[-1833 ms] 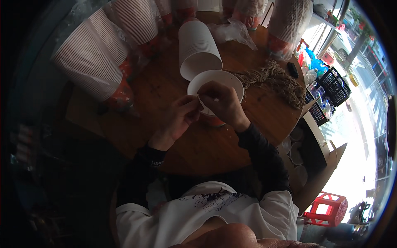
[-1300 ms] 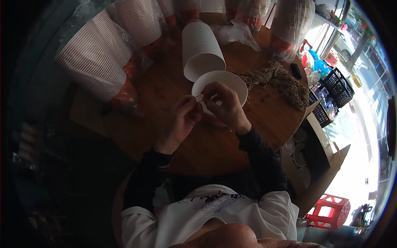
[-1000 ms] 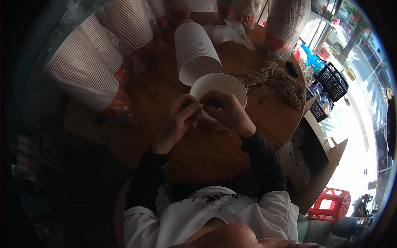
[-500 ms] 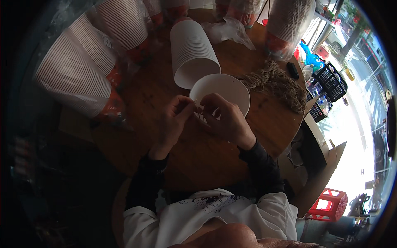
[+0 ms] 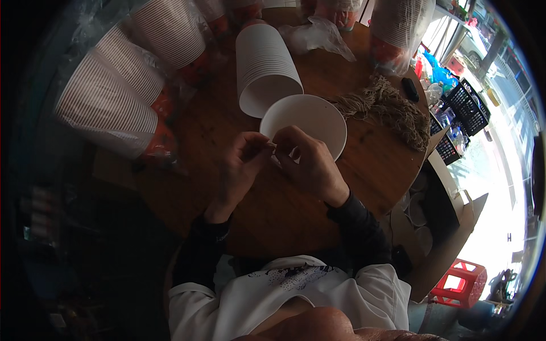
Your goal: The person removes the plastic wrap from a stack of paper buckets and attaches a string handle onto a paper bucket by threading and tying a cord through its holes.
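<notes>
My left hand point(image 5: 240, 165) and my right hand point(image 5: 311, 165) meet over the near rim of a white paper tub point(image 5: 311, 113). Both are closed, thumb against fingers, on a thin pale strand point(image 5: 273, 148) that looks like a bit of string; most of it is hidden by the fingertips. The tub's opening faces me. Just behind it, a stack of nested white tubs point(image 5: 267, 54) lies on its side, mouth toward me. A tangled bundle of tan strings point(image 5: 392, 111) rests on the round wooden table point(image 5: 364, 165), right of the tub.
Plastic-wrapped stacks of tubs point(image 5: 111, 105) crowd the table's left and far edges; another wrapped stack point(image 5: 398, 34) stands far right. A crumpled clear bag point(image 5: 318, 37) and a small black object point(image 5: 409, 90) lie nearby. An open cardboard box point(image 5: 455, 227) and a red stool point(image 5: 462, 283) are at the right.
The view has shifted slightly. My hands stay together at the tub's rim, fingertips still pinched; the thin strands that showed below them are now less visible.
</notes>
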Motion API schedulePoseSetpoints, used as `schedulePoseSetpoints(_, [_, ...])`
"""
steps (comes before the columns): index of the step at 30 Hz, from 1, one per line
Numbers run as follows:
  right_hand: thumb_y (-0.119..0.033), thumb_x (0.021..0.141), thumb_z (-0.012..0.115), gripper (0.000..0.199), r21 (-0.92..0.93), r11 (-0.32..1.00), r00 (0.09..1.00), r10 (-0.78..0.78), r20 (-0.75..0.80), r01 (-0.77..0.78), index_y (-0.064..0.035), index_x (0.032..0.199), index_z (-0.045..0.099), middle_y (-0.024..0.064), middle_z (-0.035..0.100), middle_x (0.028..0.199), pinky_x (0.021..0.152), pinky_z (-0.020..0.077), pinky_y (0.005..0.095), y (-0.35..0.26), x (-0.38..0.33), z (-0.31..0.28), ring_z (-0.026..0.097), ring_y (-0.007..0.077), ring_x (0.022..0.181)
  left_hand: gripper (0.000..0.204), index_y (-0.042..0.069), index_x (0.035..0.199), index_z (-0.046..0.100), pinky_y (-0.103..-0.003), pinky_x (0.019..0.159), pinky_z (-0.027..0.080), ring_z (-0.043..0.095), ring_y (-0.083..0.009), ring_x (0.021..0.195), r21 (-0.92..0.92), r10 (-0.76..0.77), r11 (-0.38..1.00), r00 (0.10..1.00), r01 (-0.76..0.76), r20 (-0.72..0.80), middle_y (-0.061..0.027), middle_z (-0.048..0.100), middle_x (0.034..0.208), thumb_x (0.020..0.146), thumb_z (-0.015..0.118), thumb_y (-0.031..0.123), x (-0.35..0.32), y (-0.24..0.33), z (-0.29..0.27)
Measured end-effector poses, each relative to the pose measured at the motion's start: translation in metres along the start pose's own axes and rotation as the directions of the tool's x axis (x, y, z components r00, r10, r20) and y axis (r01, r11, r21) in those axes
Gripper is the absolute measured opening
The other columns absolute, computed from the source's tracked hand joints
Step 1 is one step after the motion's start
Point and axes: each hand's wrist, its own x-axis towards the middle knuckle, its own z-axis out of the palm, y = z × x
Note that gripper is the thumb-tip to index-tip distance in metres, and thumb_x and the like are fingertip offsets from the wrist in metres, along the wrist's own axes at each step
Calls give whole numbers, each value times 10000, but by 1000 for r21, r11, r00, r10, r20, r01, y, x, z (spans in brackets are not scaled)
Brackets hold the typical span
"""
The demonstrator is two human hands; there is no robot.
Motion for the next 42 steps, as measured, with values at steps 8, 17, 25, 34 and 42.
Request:
schedulePoseSetpoints(8, [-12,800,616,186,-11,999,998,-33,-58,33,-28,978,565,135,639,831,682,501,388,-2,1,2,642,304,779,221,32,1141,543,-222,844,496,612,-96,969,92,164,982,986,-165,19,-42,632,1015,928,600,14,-9,5,5])
schedulePoseSetpoints(17, [0,823,591,169,24,999,995,-20,-98,22,-10,989,559,143,667,796,660,516,374,-4,2,5,673,313,745,232,14,1143,541,-245,818,511,631,-100,943,297,240,924,970,-241,42,-61,638,1019,919,600,9,-10,2,3])
schedulePoseSetpoints(25, [0,840,591,200,36,999,996,-18,-84,21,0,1039,568,157,698,827,676,533,365,-1,0,6,696,313,781,214,20,1124,547,-237,805,512,632,-103,946,232,233,943,971,-239,53,-58,630,1031,919,610,19,-12,-4,3])
schedulePoseSetpoints(34, [-16,838,632,277,16,998,994,-53,-96,55,-1,1105,562,163,708,918,723,539,370,-10,-12,5,697,325,850,249,10,1155,542,-259,812,535,658,-142,955,259,249,935,968,-243,12,-97,649,1037,922,627,31,-18,-6,2])
schedulePoseSetpoints(42, [-18,825,646,310,-150,972,981,-190,-39,182,-20,1119,547,173,675,941,714,528,414,0,-15,7,661,363,875,335,26,1205,532,-316,802,555,689,-223,942,472,332,817,940,-331,84,-135,685,1019,886,597,-51,-20,0,5])
